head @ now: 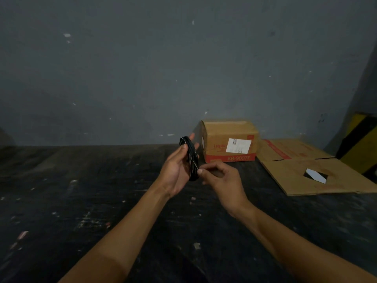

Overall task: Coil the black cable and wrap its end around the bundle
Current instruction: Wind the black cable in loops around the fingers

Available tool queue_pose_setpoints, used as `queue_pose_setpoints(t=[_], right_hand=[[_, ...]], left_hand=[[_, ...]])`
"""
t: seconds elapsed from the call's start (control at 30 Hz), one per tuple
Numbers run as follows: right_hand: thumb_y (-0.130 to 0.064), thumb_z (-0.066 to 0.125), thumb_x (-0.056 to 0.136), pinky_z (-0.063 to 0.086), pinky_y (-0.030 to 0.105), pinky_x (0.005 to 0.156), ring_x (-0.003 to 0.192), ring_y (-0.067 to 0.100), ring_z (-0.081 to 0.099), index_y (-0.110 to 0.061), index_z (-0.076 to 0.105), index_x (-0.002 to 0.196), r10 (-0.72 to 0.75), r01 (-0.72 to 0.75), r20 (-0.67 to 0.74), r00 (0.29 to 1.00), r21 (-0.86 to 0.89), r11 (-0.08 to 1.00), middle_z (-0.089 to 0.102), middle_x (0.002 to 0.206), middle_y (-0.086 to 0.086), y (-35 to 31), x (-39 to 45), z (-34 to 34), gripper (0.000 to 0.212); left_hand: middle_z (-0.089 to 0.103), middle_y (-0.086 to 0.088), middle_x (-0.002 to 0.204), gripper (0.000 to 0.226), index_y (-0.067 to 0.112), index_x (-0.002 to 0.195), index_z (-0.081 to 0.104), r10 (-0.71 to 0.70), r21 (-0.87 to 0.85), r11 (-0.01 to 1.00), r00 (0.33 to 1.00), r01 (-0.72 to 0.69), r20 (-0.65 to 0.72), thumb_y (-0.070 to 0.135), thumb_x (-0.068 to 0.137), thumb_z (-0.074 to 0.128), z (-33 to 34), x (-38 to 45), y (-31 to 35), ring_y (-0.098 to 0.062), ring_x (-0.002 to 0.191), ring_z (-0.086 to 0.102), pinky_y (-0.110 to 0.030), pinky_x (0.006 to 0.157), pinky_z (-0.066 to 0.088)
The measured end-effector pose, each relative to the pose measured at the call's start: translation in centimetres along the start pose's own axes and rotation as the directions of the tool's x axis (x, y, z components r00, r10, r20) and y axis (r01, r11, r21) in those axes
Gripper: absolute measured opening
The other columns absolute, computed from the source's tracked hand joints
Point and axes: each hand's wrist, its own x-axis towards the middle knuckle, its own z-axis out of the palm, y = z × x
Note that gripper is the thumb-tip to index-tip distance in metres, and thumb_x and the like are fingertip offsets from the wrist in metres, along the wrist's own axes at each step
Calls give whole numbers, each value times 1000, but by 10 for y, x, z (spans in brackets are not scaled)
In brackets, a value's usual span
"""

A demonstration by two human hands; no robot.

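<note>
One head-worn wide-angle camera is looking forward and down from close above the person's forearms, facing the far grey wall (pixel 142 68) across the dark bench (pixel 81 190).

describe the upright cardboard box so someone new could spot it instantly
Follow the grey wall down to the dark floor; right of centre, just behind the hands, stands the closed cardboard box. Unlike the flattened cardboard lying to its right, it stands upright, with a red bottom band and a white label.
</note>
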Motion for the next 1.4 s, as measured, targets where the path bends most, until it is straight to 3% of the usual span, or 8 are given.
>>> queue_pose_setpoints(t=[0.1, 0.37, 0.5, 0.7, 0.87, 0.97, 1.07, 1.4], right_hand=[[-12, 70, 84, 54, 17, 64, 78, 8, 70, -28, 71, 80, -21, 22, -41, 999, 17, 1000, 74, 86, -5, -5, 5, 1, 17], [-11, 65, 88, 50, 19, 55, 65, 8, 63, -25, 64, 106, 93, -94, 8, 996, 66, 993, 68, 84, -2, -2, 7, 1, 23], [-6, 63, 89, 51, 19, 54, 61, 8, 60, -12, 70, 96, 170, -189, 156, 973, 114, 975, 70, 70, -3, -8, 12, -6, 12], [-4, 64, 87, 55, 22, 56, 59, 11, 63, -5, 68, 89, 251, -284, 197, 948, 164, 945, 68, 72, 5, -15, 13, -9, 5], [-5, 70, 83, 58, 24, 58, 61, 15, 68, -3, 67, 86, 288, -316, 161, 944, 188, 930, 70, 72, 7, -14, 15, -7, 4], [-6, 74, 79, 58, 25, 59, 63, 17, 70, -4, 67, 85, 300, -325, 164, 940, 154, 933, 72, 69, 4, -13, 15, -7, 10], [-6, 74, 79, 59, 28, 60, 63, 17, 69, -3, 67, 86, 315, -331, 160, 935, 87, 940, 72, 73, 5, -11, 16, -7, 10], [-12, 66, 88, 55, 23, 54, 59, 10, 63, -13, 74, 84, 348, -352, 158, 924, -7, 936, 72, 77, 4, -12, 18, -3, 9]], left_hand=[[52, -1, 139, 36, 36, 133, 52, -67, -27, 997, 997, 68, 23, 33, 101, 37, 4, -5, -7, -13, 113, 64, -36, 77, 56], [70, 7, 120, 35, 40, 124, 62, -70, -78, 994, 995, 76, 70, 35, 99, 39, 5, -9, -11, -19, 110, 67, -41, 82, 53], [70, 15, 119, 35, 44, 119, 66, -73, -38, 996, 991, 78, 115, 34, 101, 37, 2, -12, -12, -16, 108, 67, -32, 67, 55], [71, 18, 116, 34, 45, 120, 65, -39, 25, 999, 988, 36, 150, 34, 100, 40, 3, -12, -14, -8, 96, 69, -25, 59, 53], [72, 22, 109, 33, 37, 128, 55, -40, 86, 996, 994, 31, 99, 27, 104, 35, 4, -11, -17, -6, 96, 70, -22, 65, 55], [74, 5, 112, 35, 42, 119, 66, -79, 84, 994, 995, 74, 65, 28, 103, 38, 3, -9, -20, -11, 100, 70, -23, 71, 56], [75, -4, 107, 36, 42, 118, 67, -113, 29, 993, 991, 112, 71, 28, 103, 37, 1, -8, -25, -10, 87, 71, -24, 63, 55], [74, 3, 79, 36, 44, 115, 67, -146, 24, 989, 984, 144, 102, 31, 104, 35, 5, -10, -25, -11, 56, 58, -27, 49, 45]])
